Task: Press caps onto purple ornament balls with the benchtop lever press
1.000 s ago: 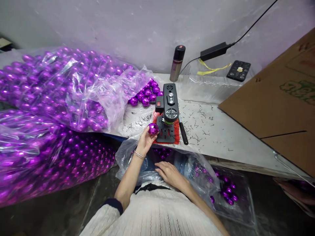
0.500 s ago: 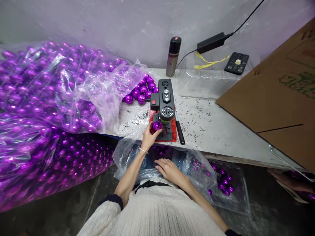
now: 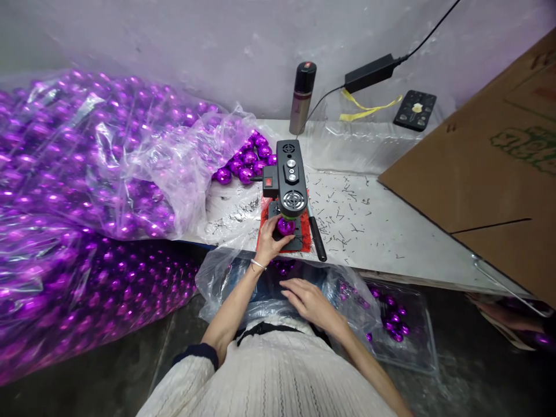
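Between the thumb and fingers of my left hand is a shiny purple disco ball ornament. It sits just under the front end of a small black bench drill press with a red switch; I cannot tell whether it touches the bit. The machine stands on a red mat, and its black lever handle points down to the right. My right hand hovers over my lap with fingers stretched out and nothing in them, near a clear plastic bag holding purple balls.
Large clear bags of purple balls fill the left side. Loose balls lie behind the machine. A spray can, a power adapter and a phone-like black object are at the back. A cardboard box leans in at right; dark shavings litter the table.
My left hand has carried the ball slightly right, in under the machine's front end. My right hand has shifted a little to the right, still holding nothing.
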`<state>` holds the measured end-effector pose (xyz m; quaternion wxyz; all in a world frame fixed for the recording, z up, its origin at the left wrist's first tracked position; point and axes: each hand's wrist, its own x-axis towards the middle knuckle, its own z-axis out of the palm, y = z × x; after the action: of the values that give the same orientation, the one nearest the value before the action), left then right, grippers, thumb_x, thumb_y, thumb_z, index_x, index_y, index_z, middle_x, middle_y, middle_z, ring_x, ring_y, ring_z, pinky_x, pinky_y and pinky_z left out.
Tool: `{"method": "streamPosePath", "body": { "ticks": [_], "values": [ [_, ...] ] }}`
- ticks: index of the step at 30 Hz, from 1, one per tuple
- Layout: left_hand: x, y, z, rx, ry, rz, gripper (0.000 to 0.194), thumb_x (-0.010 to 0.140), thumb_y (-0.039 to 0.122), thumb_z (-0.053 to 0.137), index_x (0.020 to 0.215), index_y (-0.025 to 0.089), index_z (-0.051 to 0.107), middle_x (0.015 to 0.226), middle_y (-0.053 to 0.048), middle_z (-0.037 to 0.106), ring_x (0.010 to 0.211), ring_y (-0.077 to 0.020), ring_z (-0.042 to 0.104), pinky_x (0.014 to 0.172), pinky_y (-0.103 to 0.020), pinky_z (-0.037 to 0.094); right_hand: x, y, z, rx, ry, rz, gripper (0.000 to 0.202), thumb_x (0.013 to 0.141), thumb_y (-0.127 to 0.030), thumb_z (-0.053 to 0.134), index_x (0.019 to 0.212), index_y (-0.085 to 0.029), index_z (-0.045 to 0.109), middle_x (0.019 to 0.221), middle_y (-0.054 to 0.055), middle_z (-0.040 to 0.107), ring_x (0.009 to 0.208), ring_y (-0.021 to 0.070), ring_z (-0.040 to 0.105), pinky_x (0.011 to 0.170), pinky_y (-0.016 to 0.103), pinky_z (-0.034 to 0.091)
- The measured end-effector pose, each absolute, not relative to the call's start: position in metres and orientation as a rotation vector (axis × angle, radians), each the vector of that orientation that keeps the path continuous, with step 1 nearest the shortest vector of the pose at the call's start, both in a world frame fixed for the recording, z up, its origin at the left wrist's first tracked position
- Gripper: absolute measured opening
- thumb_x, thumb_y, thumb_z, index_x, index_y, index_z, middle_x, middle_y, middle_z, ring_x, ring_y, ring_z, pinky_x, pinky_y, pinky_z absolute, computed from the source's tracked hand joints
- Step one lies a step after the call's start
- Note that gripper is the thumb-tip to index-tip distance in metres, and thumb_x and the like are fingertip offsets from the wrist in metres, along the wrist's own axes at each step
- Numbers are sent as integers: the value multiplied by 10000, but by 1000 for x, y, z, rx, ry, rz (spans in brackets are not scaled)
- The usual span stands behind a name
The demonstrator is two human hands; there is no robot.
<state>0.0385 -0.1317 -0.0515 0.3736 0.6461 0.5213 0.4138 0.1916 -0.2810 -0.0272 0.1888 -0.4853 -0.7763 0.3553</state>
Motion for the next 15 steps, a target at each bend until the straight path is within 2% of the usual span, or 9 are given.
{"method": "streamPosePath", "body": {
  "ticks": [3, 6, 8, 10, 13, 15],
  "values": [
    [37, -132, -62, 1727, 1309, 1092, 678, 775, 462, 853, 1357, 213, 608, 1365, -146, 648, 1339, -332, 574, 1197, -515, 391, 215, -271, -3, -1396, -1955, 654, 368, 1042, -324, 430, 1330, -248, 647, 1140, 99, 775, 1019, 213, 750, 936, 382, 632],
    [37, -131, -69, 1845, 1291, 1166, 696, 795, 495, 834, 1375, 201, 586, 1341, -152, 665, 1287, -321, 619, 1139, -511, 463, 228, -247, 22, -1282, -1730, 125, 483, 971, -237, 597, 1449, -253, 531, 1219, 112, 732, 931, 198, 747, 836, 361, 658],
    [37, -131, -72, 1910, 1280, 1208, 699, 811, 506, 818, 1383, 187, 574, 1327, -160, 672, 1263, -315, 638, 1107, -502, 495, 228, -228, 35, -1174, -1703, -83, 623, 912, -229, 695, 1494, -243, 472, 1303, 143, 681, 977, 209, 736, 806, 356, 666],
    [38, -131, -73, 1939, 1270, 1231, 694, 829, 516, 799, 1388, 178, 567, 1322, -167, 674, 1263, -314, 640, 1095, -499, 507, 222, -209, 45, -1103, -1735, -187, 652, 886, -294, 742, 1478, -235, 478, 1300, 154, 675, 1069, 245, 720, 805, 375, 673],
    [38, -132, -72, 1933, 1259, 1215, 684, 836, 535, 786, 1382, 184, 570, 1314, -163, 677, 1261, -317, 642, 1081, -501, 515, 209, -190, 55, -1013, -1765, -181, 448, 939, -394, 667, 1342, -232, 558, 1184, 127, 721, 1000, 228, 734, 750, 362, 667],
    [39, -132, -72, 1924, 1261, 1199, 676, 840, 540, 778, 1379, 188, 571, 1320, -163, 674, 1263, -319, 641, 1075, -502, 518, 201, -183, 58, -963, -1740, -145, 243, 980, -400, 597, 1152, -229, 613, 1031, 86, 743, 877, 192, 735, 691, 325, 637]
  ]
}}
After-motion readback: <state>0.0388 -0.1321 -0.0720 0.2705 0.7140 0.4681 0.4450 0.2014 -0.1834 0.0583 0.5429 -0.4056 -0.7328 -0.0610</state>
